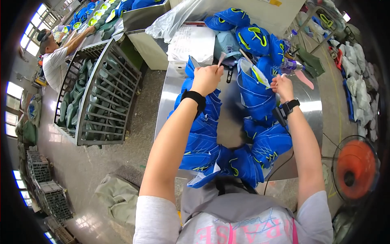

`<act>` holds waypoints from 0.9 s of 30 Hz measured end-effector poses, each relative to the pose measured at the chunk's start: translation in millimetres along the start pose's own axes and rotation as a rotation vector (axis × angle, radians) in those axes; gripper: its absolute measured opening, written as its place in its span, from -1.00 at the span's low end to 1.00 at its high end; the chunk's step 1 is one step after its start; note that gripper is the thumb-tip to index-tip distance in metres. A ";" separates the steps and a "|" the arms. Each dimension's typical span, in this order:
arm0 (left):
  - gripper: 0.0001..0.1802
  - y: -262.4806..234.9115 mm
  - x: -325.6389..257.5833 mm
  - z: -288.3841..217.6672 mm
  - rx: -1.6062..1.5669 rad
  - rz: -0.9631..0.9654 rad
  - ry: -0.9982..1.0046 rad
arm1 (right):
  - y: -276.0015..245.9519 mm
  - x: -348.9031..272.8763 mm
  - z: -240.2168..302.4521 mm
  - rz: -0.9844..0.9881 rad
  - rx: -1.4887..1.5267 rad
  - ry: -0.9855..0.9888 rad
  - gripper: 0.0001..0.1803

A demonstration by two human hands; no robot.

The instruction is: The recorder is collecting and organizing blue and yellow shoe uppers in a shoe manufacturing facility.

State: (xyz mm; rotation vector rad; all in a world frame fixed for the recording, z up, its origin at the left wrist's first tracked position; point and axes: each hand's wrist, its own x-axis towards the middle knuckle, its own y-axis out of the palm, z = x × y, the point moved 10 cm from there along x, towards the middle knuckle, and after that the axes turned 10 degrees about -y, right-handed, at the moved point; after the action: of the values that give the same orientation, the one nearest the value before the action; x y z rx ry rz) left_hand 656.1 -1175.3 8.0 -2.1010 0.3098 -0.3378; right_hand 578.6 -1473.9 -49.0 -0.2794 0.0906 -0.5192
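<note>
Both my hands are raised over a metal table [310,118] piled with blue shoe uppers. My left hand [207,79] is closed in a pinch, with a thin pale strip [221,59] sticking up from the fingertips. Below it, a row of stacked blue shoe uppers [201,134] runs toward my body. My right hand [282,86] is also closed, beside a blue shoe upper [256,91] with a yellow-green and white edge. What its fingers pinch is too small to name. More blue uppers [270,148] with yellow-green laces lie near my apron.
White papers [191,42], a grey-blue shoe-shaped piece [227,44] and a purple-labelled bottle [292,64] are at the table's back. On the left, a metal cage [101,101] holds green shoe lasts; a co-worker [55,59] reaches beyond it. An orange fan [356,168] stands at right.
</note>
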 end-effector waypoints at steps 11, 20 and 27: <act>-0.66 -31.1 -26.7 -14.5 -0.313 0.065 0.111 | 134.1 -46.1 38.3 0.285 -0.612 -0.305 -0.39; -0.63 -33.0 -33.5 -13.0 -0.269 0.042 0.209 | 180.6 -94.0 119.8 0.536 -0.472 -0.499 -0.54; -0.56 -3.5 -53.2 0.0 0.190 0.252 0.303 | 193.5 -103.7 47.0 0.373 0.303 0.152 -0.62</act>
State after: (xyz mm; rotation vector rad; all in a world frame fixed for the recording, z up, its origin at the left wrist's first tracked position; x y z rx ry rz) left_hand 606.9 -1154.9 4.7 -1.7981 0.6876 -0.5145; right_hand 588.4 -1249.8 -57.7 0.0747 0.2050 -0.1774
